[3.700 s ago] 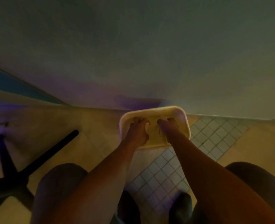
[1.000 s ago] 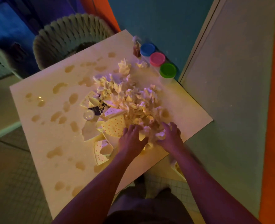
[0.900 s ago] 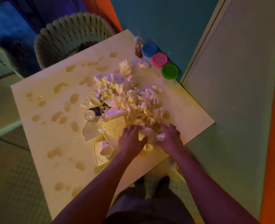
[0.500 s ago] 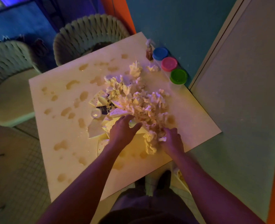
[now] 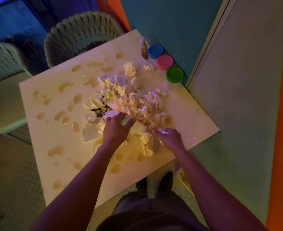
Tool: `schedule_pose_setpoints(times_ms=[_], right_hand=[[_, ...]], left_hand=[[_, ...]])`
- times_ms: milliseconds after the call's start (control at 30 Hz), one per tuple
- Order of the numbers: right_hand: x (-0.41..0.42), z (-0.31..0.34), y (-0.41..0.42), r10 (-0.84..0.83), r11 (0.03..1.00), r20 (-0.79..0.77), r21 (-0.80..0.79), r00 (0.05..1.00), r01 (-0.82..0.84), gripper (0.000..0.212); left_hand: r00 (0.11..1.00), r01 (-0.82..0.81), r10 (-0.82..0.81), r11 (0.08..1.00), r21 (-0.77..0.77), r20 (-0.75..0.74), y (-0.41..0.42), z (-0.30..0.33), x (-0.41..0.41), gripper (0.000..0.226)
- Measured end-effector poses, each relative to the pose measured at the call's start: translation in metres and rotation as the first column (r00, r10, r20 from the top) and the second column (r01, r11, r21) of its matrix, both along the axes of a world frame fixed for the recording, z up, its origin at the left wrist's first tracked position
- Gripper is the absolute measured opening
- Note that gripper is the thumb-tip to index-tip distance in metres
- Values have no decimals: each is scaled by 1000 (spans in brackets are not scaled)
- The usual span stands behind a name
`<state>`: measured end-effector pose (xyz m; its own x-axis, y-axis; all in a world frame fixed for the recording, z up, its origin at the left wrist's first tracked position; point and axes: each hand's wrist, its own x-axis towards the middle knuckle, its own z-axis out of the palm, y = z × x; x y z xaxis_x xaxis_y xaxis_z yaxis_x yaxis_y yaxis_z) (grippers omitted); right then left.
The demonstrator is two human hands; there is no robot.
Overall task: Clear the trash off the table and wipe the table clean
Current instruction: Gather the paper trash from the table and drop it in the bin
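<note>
My left hand [image 5: 116,129] presses fingers spread on the crumpled paper pile [image 5: 137,104] just ahead; my right hand [image 5: 169,137] pinches a wad at its near edge. Light, soft, crushable: I judge scooping from underneath best.

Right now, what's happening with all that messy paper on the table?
A person is clearing up. Their left hand rests on the spotted paper plate pieces, and their right hand pinches crumpled white paper from the big pile. The square white table has brownish wet spots waiting to be wiped.
</note>
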<state>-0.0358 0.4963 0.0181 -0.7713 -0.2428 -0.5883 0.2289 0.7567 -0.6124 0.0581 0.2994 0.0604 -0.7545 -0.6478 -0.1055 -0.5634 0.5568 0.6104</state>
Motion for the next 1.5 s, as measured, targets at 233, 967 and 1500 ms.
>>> schedule_pose_setpoints(times_ms=[233, 967, 1500], right_hand=[[23, 5, -12, 102, 988, 1, -114, 995, -101, 44], [61, -19, -20, -38, 996, -123, 81, 992, 48, 34], [9, 7, -23, 55, 994, -292, 103, 955, -26, 62]], left_hand=[[1000, 22, -22, 1000, 4, -3, 0, 0, -2, 23], [730, 537, -405, 838, -95, 551, 23, -47, -21, 51], [839, 450, -388, 888, -88, 382, 25, -33, -6, 27]])
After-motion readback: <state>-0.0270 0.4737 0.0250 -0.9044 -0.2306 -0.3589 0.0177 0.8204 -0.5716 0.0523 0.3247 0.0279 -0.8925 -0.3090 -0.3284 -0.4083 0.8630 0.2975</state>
